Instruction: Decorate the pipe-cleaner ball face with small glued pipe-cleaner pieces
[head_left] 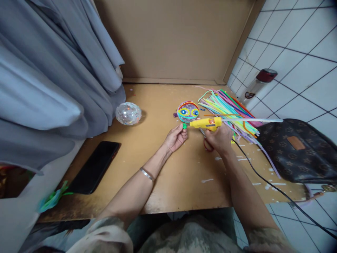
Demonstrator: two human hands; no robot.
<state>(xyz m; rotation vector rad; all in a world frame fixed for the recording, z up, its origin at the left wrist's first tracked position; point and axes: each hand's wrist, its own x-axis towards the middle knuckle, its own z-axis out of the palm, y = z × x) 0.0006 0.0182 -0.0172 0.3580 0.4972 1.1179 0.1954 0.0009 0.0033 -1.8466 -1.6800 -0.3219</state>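
Observation:
My right hand (pixel 219 137) is wrapped round a yellow hot glue gun (pixel 206 123), with a long clear glue stick (pixel 252 120) sticking out of its back. The gun's nozzle points left, at a small green piece (pixel 184 125) pinched in the fingertips of my left hand (pixel 177 137). Whether the nozzle touches the piece, I cannot tell. Just beyond lies a round decorated face (pixel 188 113) with yellow-rimmed blue eyes and coloured strips round it. Scissors (pixel 208 144) with dark red handles lie partly hidden beside my right hand.
A bundle of coloured pipe cleaners (pixel 229 109) lies at the back right, near a bottle (pixel 256 86) and a brown patterned bag (pixel 300 151). A clear ball (pixel 128 113) and a black phone (pixel 94 167) are on the left. The black cord (pixel 263 179) trails off right.

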